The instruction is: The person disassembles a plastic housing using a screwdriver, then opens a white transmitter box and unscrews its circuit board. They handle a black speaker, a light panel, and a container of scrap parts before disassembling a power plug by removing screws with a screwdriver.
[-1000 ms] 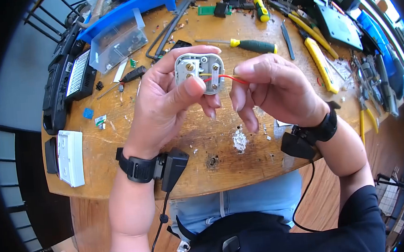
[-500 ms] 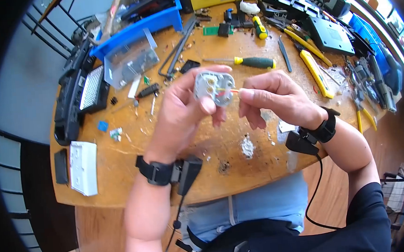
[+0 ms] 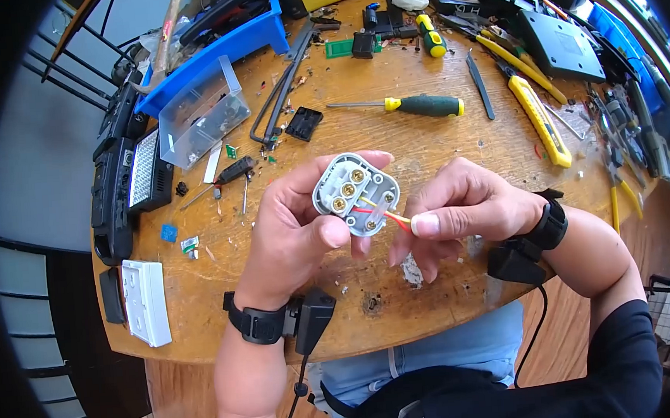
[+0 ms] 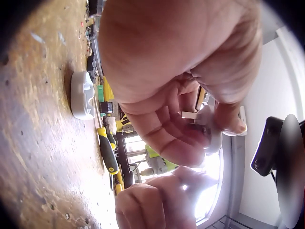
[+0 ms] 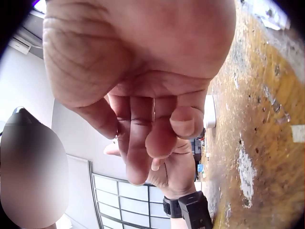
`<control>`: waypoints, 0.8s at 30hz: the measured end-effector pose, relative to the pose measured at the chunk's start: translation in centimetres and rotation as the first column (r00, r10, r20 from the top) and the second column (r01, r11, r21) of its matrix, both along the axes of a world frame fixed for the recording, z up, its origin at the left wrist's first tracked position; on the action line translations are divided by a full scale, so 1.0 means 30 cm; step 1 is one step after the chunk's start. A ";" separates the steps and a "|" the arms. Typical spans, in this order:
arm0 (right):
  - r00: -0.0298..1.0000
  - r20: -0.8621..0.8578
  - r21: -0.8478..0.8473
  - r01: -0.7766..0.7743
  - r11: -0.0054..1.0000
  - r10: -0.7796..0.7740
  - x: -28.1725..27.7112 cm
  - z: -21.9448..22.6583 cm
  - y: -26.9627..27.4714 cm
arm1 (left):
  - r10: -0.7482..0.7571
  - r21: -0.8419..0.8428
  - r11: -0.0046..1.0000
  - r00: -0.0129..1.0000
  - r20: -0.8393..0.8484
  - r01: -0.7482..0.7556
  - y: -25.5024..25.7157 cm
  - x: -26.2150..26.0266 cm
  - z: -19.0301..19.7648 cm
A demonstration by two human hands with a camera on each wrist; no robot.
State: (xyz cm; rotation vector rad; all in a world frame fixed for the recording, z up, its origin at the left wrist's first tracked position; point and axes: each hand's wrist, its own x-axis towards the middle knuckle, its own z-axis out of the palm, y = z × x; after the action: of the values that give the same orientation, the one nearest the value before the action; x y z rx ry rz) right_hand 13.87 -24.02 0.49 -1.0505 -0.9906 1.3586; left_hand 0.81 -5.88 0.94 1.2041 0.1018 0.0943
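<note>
My left hand (image 3: 290, 228) holds a small white plastic plug housing (image 3: 326, 186), its inside facing up. Three brass screw terminals show in a row, and a clear cord clamp (image 3: 381, 207) with two screws crosses the near right end. Red and yellow wires (image 3: 399, 218) run from under the clamp. Between thumb and fingertips, my right hand (image 3: 471, 207) pinches the wires just outside the housing. Only the edge of the housing (image 4: 217, 138) shows past the fingers in the left wrist view. In the right wrist view, the fingers hide the wire ends.
A green-and-yellow screwdriver (image 3: 425, 106) lies beyond the hands, near tweezers (image 3: 480, 84) and a yellow utility knife (image 3: 539, 121). A clear bin (image 3: 204, 113) stands at the far left. A white box (image 3: 146, 304) sits at left. In the left wrist view, a white shell (image 4: 82, 95) rests on the table.
Both hands have moved closer to the body with the housing, which has turned so a third terminal shows. My right hand keeps its pinch on the wires. The head view has shifted.
</note>
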 end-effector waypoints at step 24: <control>0.998 -0.006 -0.061 0.067 0.996 -0.068 -0.005 0.011 0.007 | -0.007 0.051 0.999 0.994 0.112 0.001 -0.009 0.013 -0.006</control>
State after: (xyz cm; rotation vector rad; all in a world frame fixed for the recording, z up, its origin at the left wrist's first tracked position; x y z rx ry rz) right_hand 13.71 -23.82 0.83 -1.1131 -0.9048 1.3434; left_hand 1.21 -6.14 0.77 1.2472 -0.0019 0.1619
